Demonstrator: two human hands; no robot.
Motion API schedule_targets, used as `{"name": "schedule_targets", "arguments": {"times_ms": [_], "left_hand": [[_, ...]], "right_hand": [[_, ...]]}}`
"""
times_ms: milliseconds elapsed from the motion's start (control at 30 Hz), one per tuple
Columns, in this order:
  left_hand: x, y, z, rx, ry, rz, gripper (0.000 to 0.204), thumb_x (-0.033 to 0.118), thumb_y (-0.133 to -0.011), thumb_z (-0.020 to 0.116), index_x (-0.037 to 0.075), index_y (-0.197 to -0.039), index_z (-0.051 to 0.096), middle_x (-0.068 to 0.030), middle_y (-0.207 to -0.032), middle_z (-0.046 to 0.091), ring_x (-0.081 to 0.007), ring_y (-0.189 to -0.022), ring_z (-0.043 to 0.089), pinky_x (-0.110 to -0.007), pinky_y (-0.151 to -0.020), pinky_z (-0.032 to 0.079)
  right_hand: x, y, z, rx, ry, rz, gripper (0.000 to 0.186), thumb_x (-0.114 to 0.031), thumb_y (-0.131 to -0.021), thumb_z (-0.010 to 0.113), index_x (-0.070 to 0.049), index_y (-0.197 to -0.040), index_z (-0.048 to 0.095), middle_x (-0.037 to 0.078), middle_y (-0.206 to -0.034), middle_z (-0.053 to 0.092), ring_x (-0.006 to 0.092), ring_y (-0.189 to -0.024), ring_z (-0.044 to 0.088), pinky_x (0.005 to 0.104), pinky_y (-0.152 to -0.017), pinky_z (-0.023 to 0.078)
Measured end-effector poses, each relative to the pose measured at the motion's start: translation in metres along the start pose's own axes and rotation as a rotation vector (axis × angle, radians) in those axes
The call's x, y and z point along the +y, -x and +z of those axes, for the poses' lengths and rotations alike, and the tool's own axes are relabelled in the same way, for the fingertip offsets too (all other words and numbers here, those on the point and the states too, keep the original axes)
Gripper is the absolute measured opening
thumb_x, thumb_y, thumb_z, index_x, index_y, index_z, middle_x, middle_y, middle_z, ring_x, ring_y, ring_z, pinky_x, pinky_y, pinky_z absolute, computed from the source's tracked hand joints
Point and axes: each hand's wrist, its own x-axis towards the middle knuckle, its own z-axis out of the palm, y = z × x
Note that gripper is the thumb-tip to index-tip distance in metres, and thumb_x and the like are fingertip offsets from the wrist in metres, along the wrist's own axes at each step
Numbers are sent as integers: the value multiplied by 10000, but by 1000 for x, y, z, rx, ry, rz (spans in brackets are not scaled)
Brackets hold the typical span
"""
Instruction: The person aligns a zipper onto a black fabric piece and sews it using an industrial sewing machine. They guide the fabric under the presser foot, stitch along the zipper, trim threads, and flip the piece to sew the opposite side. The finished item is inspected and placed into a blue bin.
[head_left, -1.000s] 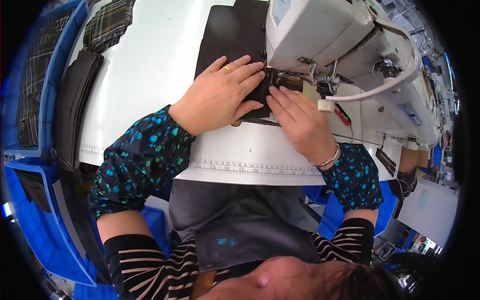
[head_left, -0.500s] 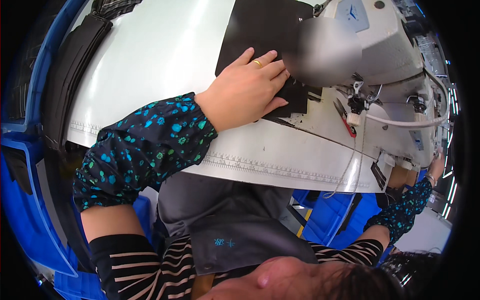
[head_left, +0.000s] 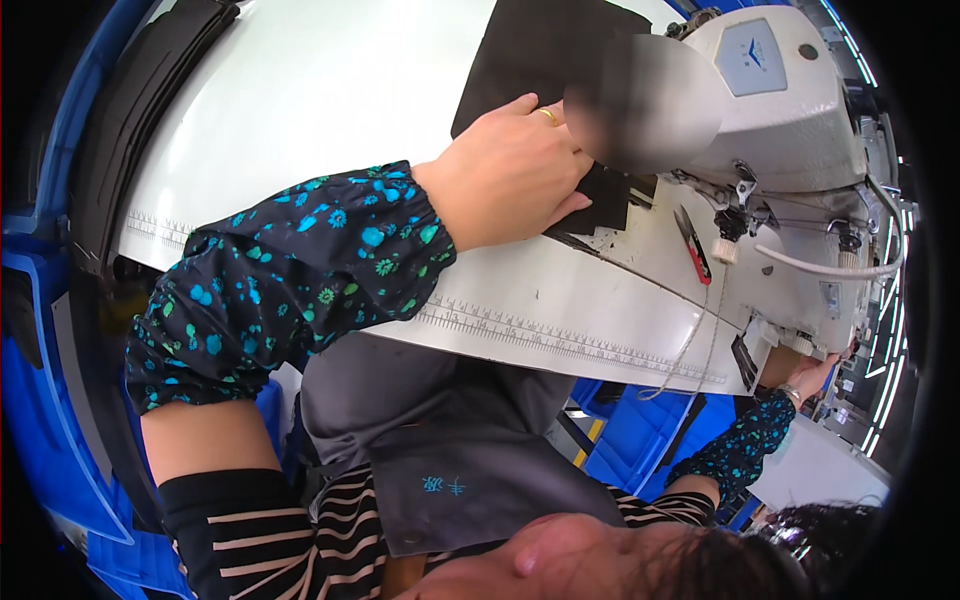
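Observation:
A piece of black cloth [head_left: 530, 60] lies on the white sewing table, its right part under the sewing machine [head_left: 800, 120]. My left hand [head_left: 505, 180] rests palm down on the cloth beside the machine's needle end, the thumb stretched out and a ring on one finger. A grey blur hides its fingertips and the needle area. At the machine's far right end is my right hand [head_left: 815, 376], reaching past the near edge. Its fingers are small and partly hidden, so what it touches is unclear. Red-handled thread snips [head_left: 692, 247] lie right of the cloth.
Folded dark cloth [head_left: 140, 130] is stacked along the table's left edge. Blue bins [head_left: 640, 430] stand below and left of the table. A ruler scale [head_left: 560, 340] runs along its near edge. A thin cord [head_left: 712, 320] hangs over that edge.
My left hand has shifted slightly right, its fingers drawn closer together, and the cloth now appears further right. My right hand now appears lower and further left along the machine's end.

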Motion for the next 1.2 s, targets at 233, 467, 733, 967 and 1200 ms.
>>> {"name": "schedule_targets", "arguments": {"times_ms": [233, 467, 733, 967, 1200], "left_hand": [[3, -3, -5, -21, -46, -11, 528, 371, -1015, 656, -3, -1387, 629, -103, -1445, 617, -298, -1411, 528, -437, -1170, 437], [6, -8, 1, -11, 17, 6, 541, 372, -1009, 663, -2, -1397, 617, -105, -1443, 618, -301, -1403, 537, -447, -1168, 444], [3, -2, 3, 13, -18, -9, 529, 370, -1012, 656, -8, -1381, 630, -112, -1428, 620, -296, -1402, 538, -441, -1170, 436], [4, -2, 3, 23, -1, -7, 536, 370, -1008, 661, -10, -1385, 630, -111, -1425, 621, -295, -1404, 534, -443, -1177, 431], [3, 0, 3, 22, 13, -13, 547, 376, -1008, 663, -11, -1394, 628, -107, -1439, 615, -295, -1410, 527, -446, -1185, 424]], "right_hand": [[-13, -57, -3, -84, 286, -125, 542, -481, -1025, 682, -34, -1331, 700, 60, -1108, 750, 178, -935, 731, 281, -800, 568], [-12, -77, -39, 65, 453, -44, 550, -458, -1037, 665, 18, -1311, 695, 86, -1191, 728, 173, -984, 709, 307, -817, 580], [-25, 1, 13, 19, 369, -142, 580, -437, -1112, 521, 29, -1454, 571, 145, -1374, 644, 257, -1139, 672, 366, -901, 583], [-17, -11, -1, 76, 497, -171, 545, -398, -1120, 491, 42, -1420, 605, 148, -1343, 667, 262, -1093, 688, 366, -883, 575], [8, -20, -10, 48, 382, -264, 519, -365, -1128, 439, 27, -1432, 592, 134, -1336, 664, 269, -1123, 688, 374, -873, 600]]}}
